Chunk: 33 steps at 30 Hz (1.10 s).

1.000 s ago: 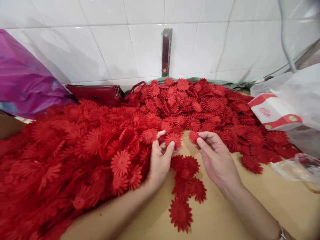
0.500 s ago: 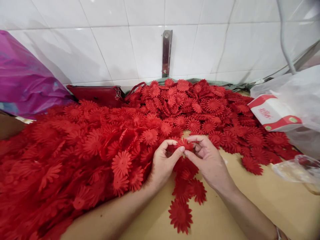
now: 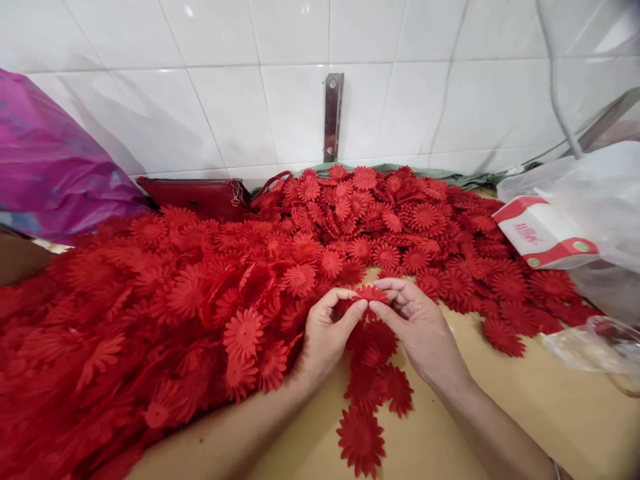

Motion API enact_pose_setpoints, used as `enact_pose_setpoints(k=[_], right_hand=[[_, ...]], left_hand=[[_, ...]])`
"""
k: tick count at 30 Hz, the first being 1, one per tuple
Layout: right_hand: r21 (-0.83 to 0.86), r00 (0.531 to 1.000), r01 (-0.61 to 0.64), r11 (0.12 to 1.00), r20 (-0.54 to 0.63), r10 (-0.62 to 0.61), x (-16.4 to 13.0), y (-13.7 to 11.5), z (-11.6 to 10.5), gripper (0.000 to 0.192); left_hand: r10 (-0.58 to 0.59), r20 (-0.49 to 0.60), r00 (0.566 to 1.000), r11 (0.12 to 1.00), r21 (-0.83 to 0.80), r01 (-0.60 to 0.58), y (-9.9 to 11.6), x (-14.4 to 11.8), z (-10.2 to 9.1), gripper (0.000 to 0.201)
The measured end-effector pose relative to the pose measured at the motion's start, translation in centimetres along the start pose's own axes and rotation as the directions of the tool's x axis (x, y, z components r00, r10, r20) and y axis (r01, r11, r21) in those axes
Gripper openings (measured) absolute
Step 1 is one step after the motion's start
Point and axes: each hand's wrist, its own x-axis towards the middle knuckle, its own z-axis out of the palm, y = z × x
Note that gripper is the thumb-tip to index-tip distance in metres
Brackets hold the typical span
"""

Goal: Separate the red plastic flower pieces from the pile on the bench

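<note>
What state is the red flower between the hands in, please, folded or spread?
Spread, as far as visible: the red flower shows petals fanned outward, pinched between the left hand and right hand.

Red artificial-flower cutout (image 3: 369, 294) w/ narrow radial petals is held tilted, partly hidden, nr a few sim. loose cutouts (image 3: 364, 392), mostly overlapping.

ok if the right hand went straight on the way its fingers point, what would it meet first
Beyond the red flower cutout it holds, the right hand would probably meet the left hand first, though depth is unclear.
</note>
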Motion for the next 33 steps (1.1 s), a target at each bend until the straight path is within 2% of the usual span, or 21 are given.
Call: enact_pose_setpoints(k=[8, 12, 17, 20, 23, 26, 29, 31, 33], right_hand=[[-0.015, 1.0, -0.009, 1.0, 0.006, 0.009, -0.2, 0.3, 0.1, 0.024], [-0.012, 1.0, 0.004, 1.0, 0.013, -0.004, -0.2, 0.0, 0.0, 0.025], [0.004, 0.999, -0.011, 1.0, 0.031, 0.011, -0.4, -0.4, -0.6, 0.026], [-0.023, 0.996, 0.03, 0.999, 0.091, -0.028, -0.5, -0.6, -1.1, 0.033], [0.001, 0.996, 0.083, 0.997, 0.044, -0.083, -0.6, -0.7, -1.3, 0.032], [0.049, 0.994, 0.087, 0.995, -0.065, -0.084, -0.4, -0.8, -1.1, 0.031], [0.083, 0.99, 0.093, 0.992, -0.117, -0.083, -0.3, -0.8, -0.9, 0.032], [0.076, 0.986, 0.11, 0.991, -0.133, -0.099, -0.2, -0.8, -0.8, 0.031], [0.061, 0.98, 0.142, 0.988, -0.147, -0.132, -0.2, -0.8, -0.9, 0.029]], left_hand=[[0.02, 0.066, 0.998, 0.992, 0.125, -0.028, 0.2, -0.3, -0.1, 0.031], [0.044, 0.033, 0.999, 0.983, 0.178, -0.049, 0.0, -0.3, -0.1, 0.034], [0.051, -0.097, 0.994, 0.996, 0.08, -0.044, 0.2, 0.1, 0.0, 0.03], [0.048, -0.07, 0.996, 0.999, 0.008, -0.047, 0.6, 0.0, 0.1, 0.031], [0.047, -0.035, 0.998, 0.999, 0.011, -0.047, 1.0, -0.5, -0.1, 0.035], [0.142, 0.059, 0.988, 0.976, 0.155, -0.15, 1.5, -1.2, -0.6, 0.043], [0.319, 0.189, 0.929, 0.885, 0.291, -0.364, 2.0, -1.7, -0.8, 0.054], [0.376, 0.195, 0.906, 0.843, 0.334, -0.422, 2.3, -1.9, -0.8, 0.055], [0.372, 0.15, 0.916, 0.838, 0.371, -0.4, 2.3, -1.7, -0.7, 0.045]])
